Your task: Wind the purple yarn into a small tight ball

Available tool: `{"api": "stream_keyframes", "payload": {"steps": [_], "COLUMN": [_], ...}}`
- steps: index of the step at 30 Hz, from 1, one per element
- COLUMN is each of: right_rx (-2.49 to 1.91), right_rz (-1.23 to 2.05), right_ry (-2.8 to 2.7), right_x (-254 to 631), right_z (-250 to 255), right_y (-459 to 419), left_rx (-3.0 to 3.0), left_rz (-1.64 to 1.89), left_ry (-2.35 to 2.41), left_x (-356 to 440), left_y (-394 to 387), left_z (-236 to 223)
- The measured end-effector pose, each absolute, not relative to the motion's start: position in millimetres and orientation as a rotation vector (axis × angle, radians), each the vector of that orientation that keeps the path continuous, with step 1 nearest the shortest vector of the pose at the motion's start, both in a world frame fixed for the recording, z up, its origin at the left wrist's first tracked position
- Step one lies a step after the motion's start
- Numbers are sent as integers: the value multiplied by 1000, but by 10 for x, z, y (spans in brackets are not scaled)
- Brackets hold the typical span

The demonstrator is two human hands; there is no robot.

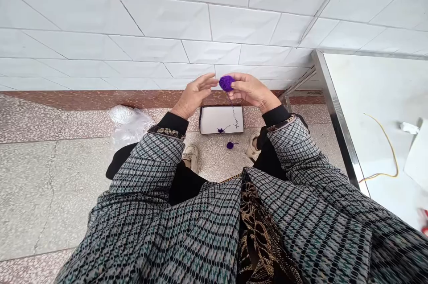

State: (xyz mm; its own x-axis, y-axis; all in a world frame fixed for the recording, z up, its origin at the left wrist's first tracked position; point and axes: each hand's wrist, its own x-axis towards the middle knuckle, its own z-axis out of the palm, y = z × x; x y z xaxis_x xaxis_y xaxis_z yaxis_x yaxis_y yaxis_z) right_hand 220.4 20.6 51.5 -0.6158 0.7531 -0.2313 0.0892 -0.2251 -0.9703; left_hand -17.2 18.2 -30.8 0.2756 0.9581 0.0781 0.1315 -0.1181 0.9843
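Observation:
A ball of dark purple yarn point(226, 83) is held up in front of me, pinched in the fingers of my right hand point(250, 92). My left hand point(194, 95) is beside it, fingers spread and pointing toward the ball, holding nothing I can see. A thin purple strand runs down from the ball into a shallow white-lined box point(221, 120). A small purple yarn tuft point(220, 130) lies inside the box. Another small purple tuft point(230, 145) lies on the speckled floor point(214, 159) just in front of it.
My knees and beige shoes point(192, 157) are below my hands, under a plaid jacket. A clear plastic bag point(127, 123) lies against the reddish skirting of the white tiled wall. A steel-edged table point(337, 114) at right carries a yellow cable point(389, 150).

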Motion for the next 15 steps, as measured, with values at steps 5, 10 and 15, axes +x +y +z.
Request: {"api": "stream_keyframes", "payload": {"steps": [5,10,15], "right_rx": [-984,-962,-1036], "right_rz": [1799,1774,1661], "right_ry": [-1503,-1432,-1272], "right_x": [2025,2092,2331], "right_z": [365,314,415], "right_y": [208,289,391], "left_rx": [1421,1478,1610], "left_rz": [978,881,799], "left_ry": [971,1168,1231], "left_x": [102,-5,-244], "left_y": [82,27,-28], "left_z": [-121,-70,-64]}}
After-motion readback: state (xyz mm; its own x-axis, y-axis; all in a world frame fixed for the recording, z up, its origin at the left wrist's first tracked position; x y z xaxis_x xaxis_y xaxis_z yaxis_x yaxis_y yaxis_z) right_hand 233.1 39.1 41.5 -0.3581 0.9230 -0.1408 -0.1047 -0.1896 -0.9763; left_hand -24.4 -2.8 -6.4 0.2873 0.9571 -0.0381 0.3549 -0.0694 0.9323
